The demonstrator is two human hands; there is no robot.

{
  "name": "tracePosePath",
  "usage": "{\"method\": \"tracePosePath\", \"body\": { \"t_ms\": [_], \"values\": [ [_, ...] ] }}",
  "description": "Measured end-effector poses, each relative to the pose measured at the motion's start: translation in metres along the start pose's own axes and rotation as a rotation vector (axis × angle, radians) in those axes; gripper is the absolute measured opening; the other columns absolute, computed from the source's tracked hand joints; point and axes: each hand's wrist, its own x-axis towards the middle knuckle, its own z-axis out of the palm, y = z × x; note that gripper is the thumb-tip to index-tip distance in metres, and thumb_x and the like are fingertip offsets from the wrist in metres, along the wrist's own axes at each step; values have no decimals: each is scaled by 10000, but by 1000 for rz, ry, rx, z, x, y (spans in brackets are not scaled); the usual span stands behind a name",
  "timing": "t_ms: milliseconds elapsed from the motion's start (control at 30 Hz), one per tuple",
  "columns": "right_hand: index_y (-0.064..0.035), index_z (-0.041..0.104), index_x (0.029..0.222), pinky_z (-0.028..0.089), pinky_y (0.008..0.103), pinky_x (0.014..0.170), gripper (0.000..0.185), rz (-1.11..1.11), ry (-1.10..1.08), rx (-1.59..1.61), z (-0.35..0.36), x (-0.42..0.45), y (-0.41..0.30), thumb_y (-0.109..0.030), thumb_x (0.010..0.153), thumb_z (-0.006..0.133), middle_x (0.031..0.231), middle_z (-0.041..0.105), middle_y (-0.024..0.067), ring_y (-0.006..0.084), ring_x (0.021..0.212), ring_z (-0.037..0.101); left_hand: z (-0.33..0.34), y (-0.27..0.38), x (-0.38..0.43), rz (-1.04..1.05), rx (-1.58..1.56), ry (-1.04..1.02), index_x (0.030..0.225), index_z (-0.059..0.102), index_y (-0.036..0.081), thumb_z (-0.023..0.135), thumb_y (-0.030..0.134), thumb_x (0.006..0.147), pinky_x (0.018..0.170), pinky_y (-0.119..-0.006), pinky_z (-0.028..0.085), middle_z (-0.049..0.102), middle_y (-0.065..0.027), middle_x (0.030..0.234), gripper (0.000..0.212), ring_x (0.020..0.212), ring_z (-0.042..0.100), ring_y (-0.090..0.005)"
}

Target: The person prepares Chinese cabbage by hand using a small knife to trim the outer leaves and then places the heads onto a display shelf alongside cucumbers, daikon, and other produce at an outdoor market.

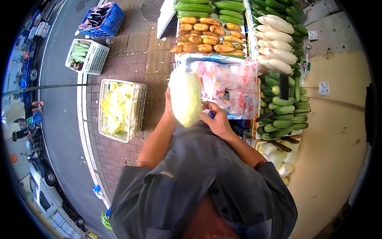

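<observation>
A pale, smooth napa cabbage (187,97) stands close before my chest, its bulky end away from me. My left hand (169,104) supports it along the left side, with most of the fingers hidden behind it. At its lower right side is my right hand (216,119), fingers curled around a small blue-handled tool (211,114). The tool's working end cannot be made out. Just beyond my right hand lies a heap of clear and pink-printed plastic bags (226,85) in a white and blue box.
Loose yellow leaves fill a white plastic crate (137,112) on the brick pavement at left. Further off are a crate of green beans (97,59) and a blue crate of eggplants (115,18). Cucumbers (282,119), white radishes (279,44) and orange-brown gourds (206,38) line the stall.
</observation>
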Motion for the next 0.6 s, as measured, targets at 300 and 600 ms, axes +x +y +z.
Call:
{"method": "tracePosePath", "body": {
  "t_ms": [300, 600],
  "values": [
    [23, 523, 1078, 416, 214, 595, 294, 104, 71, 121, 14, 5, 3, -114, 853, 651, 784, 524, -1, 60, 672, 476, -24, -8, 6, 7, -97, 93, 1379, 389, 73, 468, 818, 710, 749, -505, 563, 523, -221, 1256, 1005, 988, 610, -352],
    [11, 574, 1002, 441, 220, 570, 224, 111, 68, 70, 9, 4, 16, -139, 855, 651, 760, 521, -15, 60, 670, 495, -20, -8, 0, 11, -21, 91, 1388, 382, 78, 493, 802, 710, 817, -497, 541, 525, -215, 1268, 998, 1004, 600, -364]
  ]
}}
